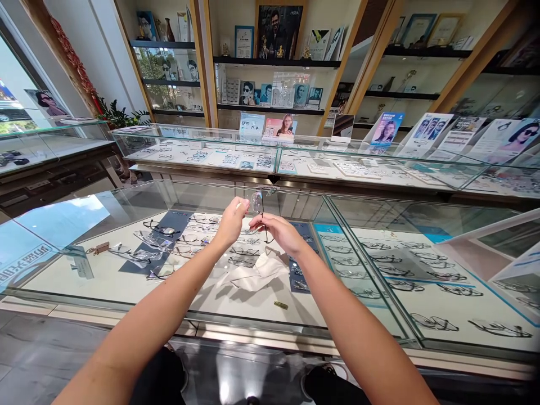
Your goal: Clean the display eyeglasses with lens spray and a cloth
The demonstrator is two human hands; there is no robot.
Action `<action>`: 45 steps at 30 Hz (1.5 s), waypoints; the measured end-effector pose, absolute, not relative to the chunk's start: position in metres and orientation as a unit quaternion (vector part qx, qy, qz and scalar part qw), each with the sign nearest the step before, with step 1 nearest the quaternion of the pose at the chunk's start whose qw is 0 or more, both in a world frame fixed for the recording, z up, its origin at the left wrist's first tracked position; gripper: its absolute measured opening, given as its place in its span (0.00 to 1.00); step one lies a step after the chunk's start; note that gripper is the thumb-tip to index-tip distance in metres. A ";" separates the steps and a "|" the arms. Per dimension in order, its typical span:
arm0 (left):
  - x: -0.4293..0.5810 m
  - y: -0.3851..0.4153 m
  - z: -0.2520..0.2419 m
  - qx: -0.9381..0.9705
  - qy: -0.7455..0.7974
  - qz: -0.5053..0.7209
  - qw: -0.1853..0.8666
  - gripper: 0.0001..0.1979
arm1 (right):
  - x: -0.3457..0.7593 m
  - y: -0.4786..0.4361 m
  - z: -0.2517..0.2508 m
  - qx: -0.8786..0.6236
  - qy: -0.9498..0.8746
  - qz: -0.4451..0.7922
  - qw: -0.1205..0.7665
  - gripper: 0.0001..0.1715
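Over the glass counter, a pair of dark-framed eyeglasses is held up on edge, one clear lens uppermost. My right hand pinches the frame near its middle, and the lower part hangs below the fingers. Just left of the upper lens is my left hand, closed, with its thumb and fingertips close against the rim. Whatever lies between those fingertips is too small to make out. Beneath my hands, a crumpled white cloth lies on the counter, and a small olive-green piece sits nearer to me.
Rows of eyeglasses show in the counter, some on dark display boards. A small clear sign stands left, and a white angled stand right. Behind are another glass showcase and a leaflet row.
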State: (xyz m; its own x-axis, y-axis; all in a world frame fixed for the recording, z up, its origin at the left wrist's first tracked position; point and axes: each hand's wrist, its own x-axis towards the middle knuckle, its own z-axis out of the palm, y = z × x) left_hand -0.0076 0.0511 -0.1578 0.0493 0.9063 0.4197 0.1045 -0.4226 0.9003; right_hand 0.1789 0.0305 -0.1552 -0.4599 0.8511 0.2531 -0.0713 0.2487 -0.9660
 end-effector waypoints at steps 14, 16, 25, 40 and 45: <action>-0.008 0.042 -0.154 0.679 0.433 0.548 0.227 0.20 | 0.180 0.031 -0.153 -0.300 -0.623 0.532 0.488 0.19; -0.006 0.039 -0.155 0.697 0.431 0.534 0.208 0.20 | 0.183 0.034 -0.152 -0.306 -0.600 0.518 0.527 0.19; -0.003 0.037 -0.158 0.766 0.405 0.461 0.194 0.20 | 0.181 0.035 -0.152 -0.317 -0.609 0.494 0.534 0.22; -0.001 0.043 -0.158 0.687 0.563 0.409 0.212 0.10 | 0.188 0.045 -0.157 -0.261 -0.503 0.580 0.585 0.14; -0.007 0.056 -0.170 0.716 0.548 0.385 0.196 0.07 | 0.191 0.046 -0.158 -0.261 -0.505 0.581 0.582 0.15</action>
State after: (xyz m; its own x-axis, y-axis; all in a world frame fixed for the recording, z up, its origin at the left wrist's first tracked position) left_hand -0.0069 0.0556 -0.1700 0.1019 0.9359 0.3371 0.6339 -0.3223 0.7031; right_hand 0.1907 0.0463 -0.1581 -0.1850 0.9406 0.2845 -0.4130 0.1883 -0.8911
